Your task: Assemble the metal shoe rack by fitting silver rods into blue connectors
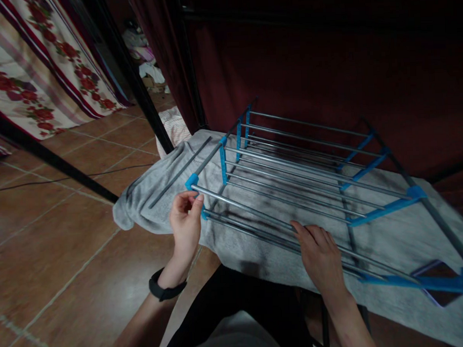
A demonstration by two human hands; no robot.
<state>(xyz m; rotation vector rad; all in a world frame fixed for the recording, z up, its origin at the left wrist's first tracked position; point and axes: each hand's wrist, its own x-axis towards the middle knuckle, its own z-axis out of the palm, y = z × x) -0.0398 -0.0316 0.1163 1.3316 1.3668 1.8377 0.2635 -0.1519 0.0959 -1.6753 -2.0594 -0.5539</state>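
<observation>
A rack of thin metal rods [251, 209] joined by blue plastic brackets [382, 211] lies before me. My left hand [186, 215], with a black band on its wrist, is at the rack's near left corner. Its thumb and fingers pinch the blue corner bracket [193, 182], just below a rod's end; the fingertips partly hide the bracket. My right hand [320, 254] is closed around the same front rod, farther right along it. A loose grey tube [180, 172] rests on the cloth left of the rack.
Grey cloth [396, 309] covers the surface under the rack. A phone [438, 282] lies at the right, partly beneath a blue bracket. Black frame posts [137, 75] rise at the left, near a floral curtain [41, 63]. A cable [102, 173] crosses the tiled floor.
</observation>
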